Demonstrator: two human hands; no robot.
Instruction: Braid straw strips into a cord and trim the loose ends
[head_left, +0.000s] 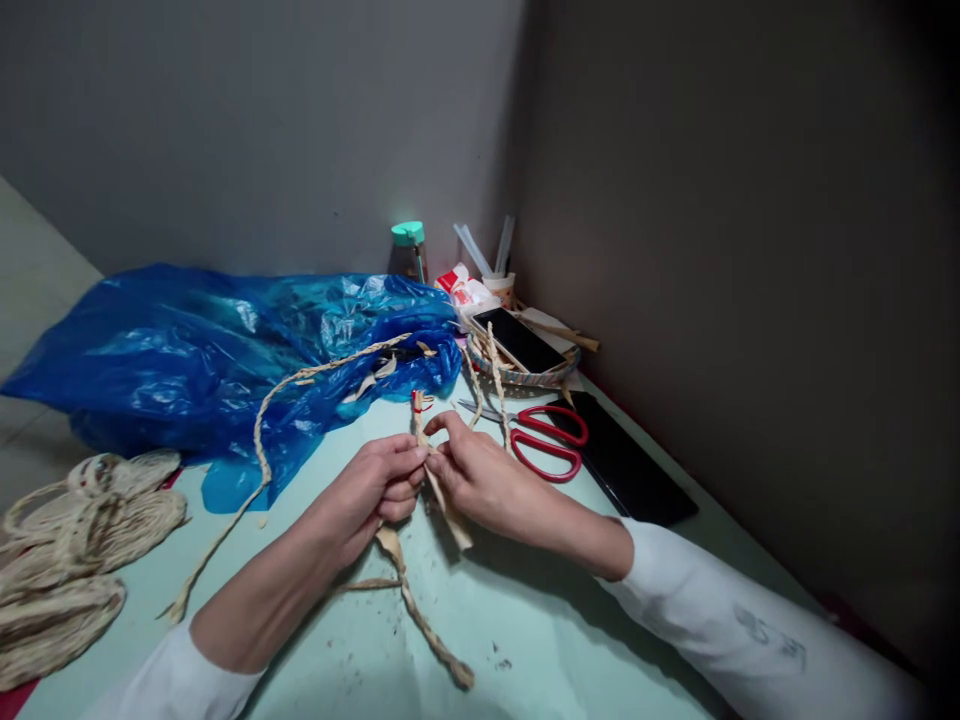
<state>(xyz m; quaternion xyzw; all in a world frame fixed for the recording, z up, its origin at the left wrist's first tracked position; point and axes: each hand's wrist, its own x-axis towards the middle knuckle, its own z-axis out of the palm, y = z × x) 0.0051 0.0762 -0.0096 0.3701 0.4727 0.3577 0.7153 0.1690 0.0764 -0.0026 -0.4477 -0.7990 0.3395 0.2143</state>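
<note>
Where both hands (386,480) (484,478) meet, they partly hide the pale strip (451,516).

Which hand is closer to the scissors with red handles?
The right hand. It's close by the scissors, on their left; the left hand is farther left, past the right hand.

Left grip (391,478) pinched, right grip (471,468) pinched close beside it, left forearm (281,570) and right forearm (574,538) angled inward

The fibre strip (450,512) is looking dry, matt and papery, the blue bag (187,340) is gleaming as thin, crinkled plastic, the scissors (527,420) are pairing metal blades (496,414) with smooth handles (551,409), and the phone (519,340) is showing a glossy, glasslike front.
</note>
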